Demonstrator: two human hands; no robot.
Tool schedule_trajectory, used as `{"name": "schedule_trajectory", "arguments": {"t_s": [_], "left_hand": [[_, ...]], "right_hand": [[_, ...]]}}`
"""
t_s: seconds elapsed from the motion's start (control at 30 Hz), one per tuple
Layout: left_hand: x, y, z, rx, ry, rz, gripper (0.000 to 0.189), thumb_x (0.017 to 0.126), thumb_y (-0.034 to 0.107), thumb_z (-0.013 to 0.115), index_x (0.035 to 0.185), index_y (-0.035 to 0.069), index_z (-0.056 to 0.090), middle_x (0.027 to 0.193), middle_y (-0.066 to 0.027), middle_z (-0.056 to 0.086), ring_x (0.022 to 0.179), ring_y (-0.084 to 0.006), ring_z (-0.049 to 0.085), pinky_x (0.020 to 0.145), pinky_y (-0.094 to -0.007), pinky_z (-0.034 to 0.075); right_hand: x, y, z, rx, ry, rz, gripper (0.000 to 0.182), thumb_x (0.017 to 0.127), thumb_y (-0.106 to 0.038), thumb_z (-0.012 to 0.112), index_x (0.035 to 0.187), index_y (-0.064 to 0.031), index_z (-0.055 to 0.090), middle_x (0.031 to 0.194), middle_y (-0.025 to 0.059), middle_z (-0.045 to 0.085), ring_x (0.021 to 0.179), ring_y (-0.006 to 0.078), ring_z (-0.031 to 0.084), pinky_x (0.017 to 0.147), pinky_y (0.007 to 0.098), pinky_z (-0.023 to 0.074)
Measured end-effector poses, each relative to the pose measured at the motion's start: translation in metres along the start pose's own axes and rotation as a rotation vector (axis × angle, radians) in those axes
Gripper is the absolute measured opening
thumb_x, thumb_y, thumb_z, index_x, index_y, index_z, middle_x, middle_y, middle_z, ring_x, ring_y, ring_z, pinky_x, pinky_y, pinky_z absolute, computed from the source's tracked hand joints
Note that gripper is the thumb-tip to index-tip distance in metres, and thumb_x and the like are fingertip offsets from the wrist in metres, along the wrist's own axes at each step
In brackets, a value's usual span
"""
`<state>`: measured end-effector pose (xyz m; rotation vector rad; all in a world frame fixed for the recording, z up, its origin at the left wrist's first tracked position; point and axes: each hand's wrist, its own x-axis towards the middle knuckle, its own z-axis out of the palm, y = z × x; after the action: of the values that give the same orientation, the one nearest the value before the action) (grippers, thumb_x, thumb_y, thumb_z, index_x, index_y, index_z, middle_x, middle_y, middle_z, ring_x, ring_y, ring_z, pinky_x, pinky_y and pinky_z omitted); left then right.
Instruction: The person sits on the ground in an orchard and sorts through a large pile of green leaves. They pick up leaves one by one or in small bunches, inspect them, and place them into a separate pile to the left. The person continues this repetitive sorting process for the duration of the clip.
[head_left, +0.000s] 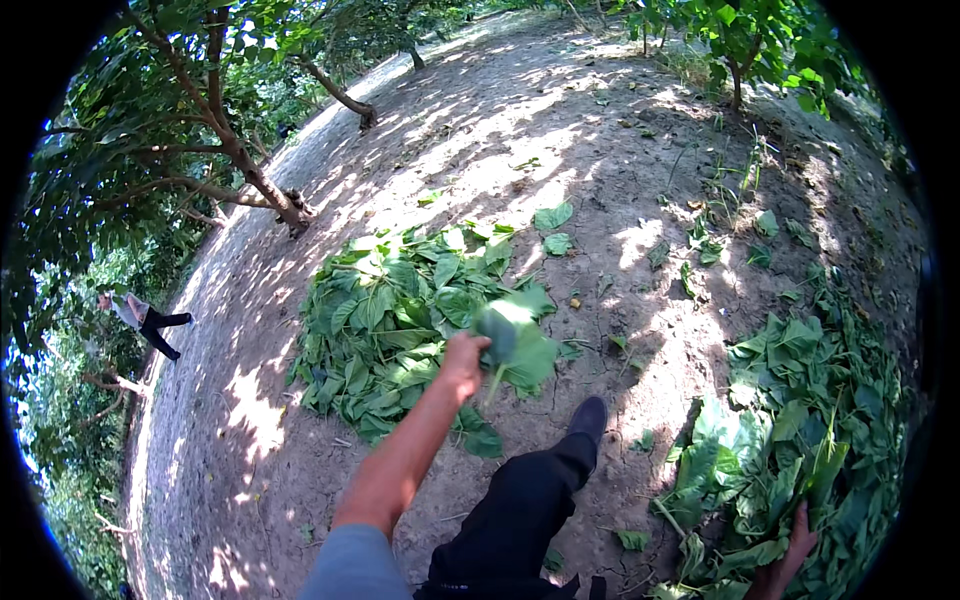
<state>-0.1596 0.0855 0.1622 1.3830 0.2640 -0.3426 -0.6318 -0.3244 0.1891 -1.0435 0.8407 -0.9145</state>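
Observation:
My left hand (465, 361) reaches forward with its fingers closed on a few broad green leaves (529, 352), partly blurred. Below and beyond them spreads a low pile of picked leaves (382, 322) on the soil. Far to the right, my right hand (796, 546) is at a second, larger heap of leaves (862, 405). It is closed around a bunch of leaves (823, 469) that stands up from the heap; some of its fingers are hidden. Between the two piles is my dark shoe (589, 420).
A tree with a branching trunk (259, 176) leans at the upper left, and a smaller one (736, 82) stands at the upper right. A person (142, 319) is on the dirt ground (225, 360) at far left. Loose leaves (555, 217) lie scattered about.

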Motion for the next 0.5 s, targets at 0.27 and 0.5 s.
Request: {"name": "schedule_trajectory", "arguments": {"t_s": [0.27, 0.5], "left_hand": [[0.009, 0.024, -0.077, 0.052, 0.266, 0.055, 0.070, 0.089, 0.038, 0.066, 0.137, -0.003, 0.036, 0.132, -0.0270, 0.048, 0.115, -0.0357, 0.056, 0.086, -0.0465, 0.051], [-0.064, -0.021, 0.133, 0.558, -0.458, 0.094, 0.041, 0.094, 0.026, 0.062, 0.121, -0.003, 0.052, 0.099, -0.0089, 0.064, 0.087, -0.0178, 0.066, 0.072, -0.0310, 0.054]], "right_hand": [[0.015, -0.014, -0.031, -0.019, 0.161, -0.039, 0.041, 0.095, -0.019, 0.060, 0.127, 0.0062, 0.054, 0.116, 0.0100, 0.061, 0.098, 0.0173, 0.060, 0.086, 0.0305, 0.0477], [0.020, -0.054, -0.050, -0.262, 0.324, -0.203, 0.025, 0.094, -0.014, 0.064, 0.113, 0.0020, 0.064, 0.101, 0.0027, 0.066, 0.086, 0.0114, 0.058, 0.077, 0.0271, 0.0460]]}}
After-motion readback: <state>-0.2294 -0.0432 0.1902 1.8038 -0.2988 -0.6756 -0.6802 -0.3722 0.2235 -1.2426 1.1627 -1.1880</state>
